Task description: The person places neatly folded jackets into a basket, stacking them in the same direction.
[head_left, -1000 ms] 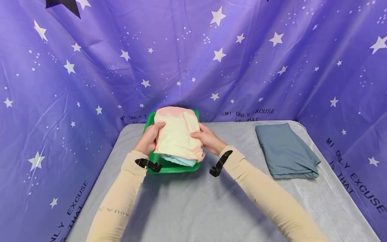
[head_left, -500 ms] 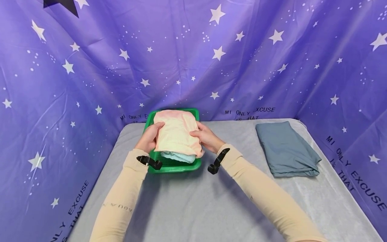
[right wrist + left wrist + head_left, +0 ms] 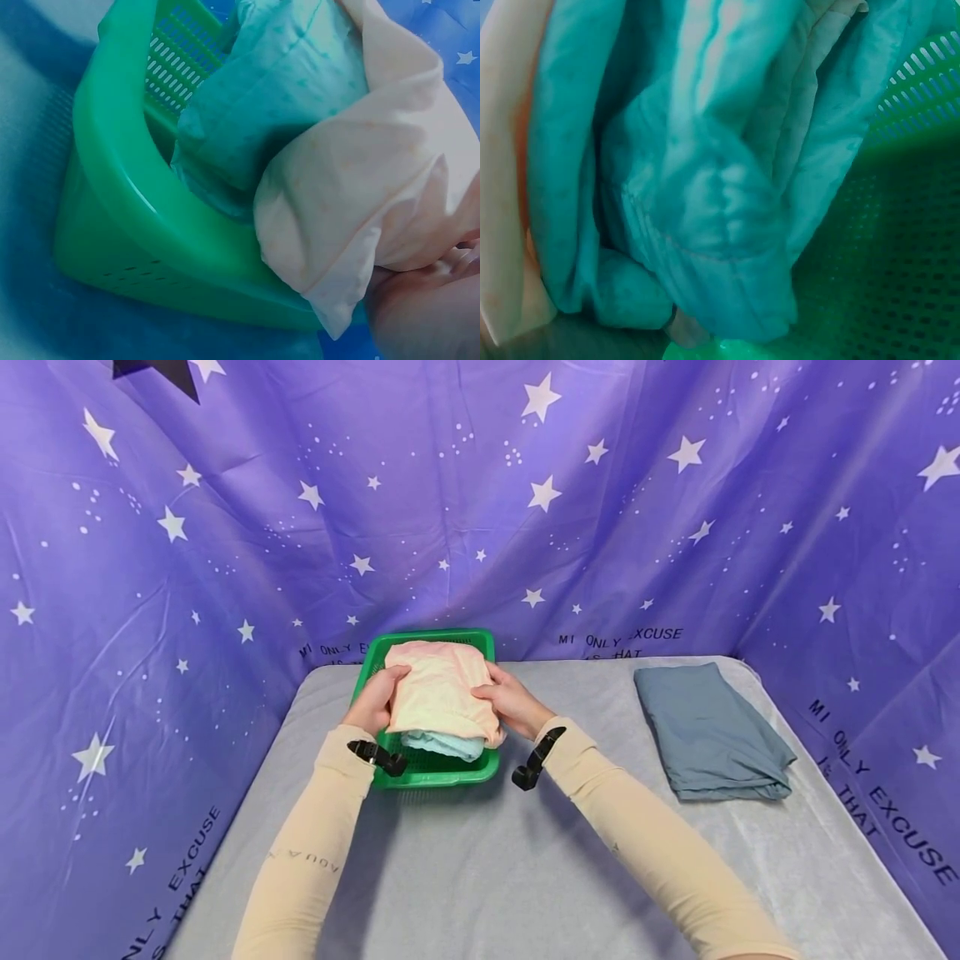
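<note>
A folded pink-and-cream cloth [image 3: 438,689] is held level over a green plastic basket [image 3: 435,781]. My left hand [image 3: 373,700] grips its left edge, thumb on top. On the opposite edge my right hand [image 3: 513,697] does the same, and the right wrist view shows a loose pink corner [image 3: 337,285] hanging over the basket rim [image 3: 142,202]. Beneath the pink layer a light blue cloth [image 3: 442,745] sticks out toward me. Seen from the left wrist, its folds [image 3: 720,210] hang beside the perforated basket wall [image 3: 922,82]. Fingers under the cloth are hidden.
A folded grey-blue cloth [image 3: 708,731] lies at the right side of the grey-covered table [image 3: 480,868]. Purple star-printed curtains [image 3: 450,510] enclose the table at the back and both sides, and the basket stands close to the back one.
Both hands have lowered the pink-and-cream cloth with the light blue one slightly toward the basket. More of the basket's far rim shows. The grey-blue cloth stays put.
</note>
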`<control>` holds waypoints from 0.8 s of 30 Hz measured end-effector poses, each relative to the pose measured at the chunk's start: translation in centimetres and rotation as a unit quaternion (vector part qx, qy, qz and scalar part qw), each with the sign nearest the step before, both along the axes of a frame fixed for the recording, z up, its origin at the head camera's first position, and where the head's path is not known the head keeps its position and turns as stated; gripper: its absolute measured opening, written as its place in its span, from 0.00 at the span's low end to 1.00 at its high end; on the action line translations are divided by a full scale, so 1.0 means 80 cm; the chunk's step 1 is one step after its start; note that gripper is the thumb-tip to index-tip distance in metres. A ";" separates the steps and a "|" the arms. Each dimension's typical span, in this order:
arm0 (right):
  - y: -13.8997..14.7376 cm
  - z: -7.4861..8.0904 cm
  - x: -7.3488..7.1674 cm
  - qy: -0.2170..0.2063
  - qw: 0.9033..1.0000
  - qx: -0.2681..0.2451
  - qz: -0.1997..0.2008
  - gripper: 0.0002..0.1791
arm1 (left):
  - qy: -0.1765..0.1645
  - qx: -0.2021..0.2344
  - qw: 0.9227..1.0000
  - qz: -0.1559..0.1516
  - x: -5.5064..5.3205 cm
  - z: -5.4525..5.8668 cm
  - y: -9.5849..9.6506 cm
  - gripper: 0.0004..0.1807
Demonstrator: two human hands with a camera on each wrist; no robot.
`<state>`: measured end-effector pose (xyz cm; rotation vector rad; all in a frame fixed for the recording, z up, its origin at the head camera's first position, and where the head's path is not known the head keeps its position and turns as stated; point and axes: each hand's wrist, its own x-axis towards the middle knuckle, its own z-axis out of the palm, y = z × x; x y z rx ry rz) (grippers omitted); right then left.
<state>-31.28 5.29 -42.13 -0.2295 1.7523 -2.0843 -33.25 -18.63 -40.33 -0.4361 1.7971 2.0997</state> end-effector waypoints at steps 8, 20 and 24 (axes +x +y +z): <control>-0.007 0.001 0.000 -0.005 1.000 -0.013 0.004 0.42 | -0.022 0.022 0.999 0.007 -0.005 -0.004 -0.002 0.10; -0.009 -0.005 -0.002 -0.008 1.000 -0.016 0.010 0.42 | -0.011 0.021 1.000 -0.005 -0.009 -0.013 -0.001 0.11; -0.010 -0.006 -0.003 -0.014 1.000 -0.020 0.006 0.43 | -0.012 0.013 1.000 -0.015 -0.010 -0.014 0.000 0.13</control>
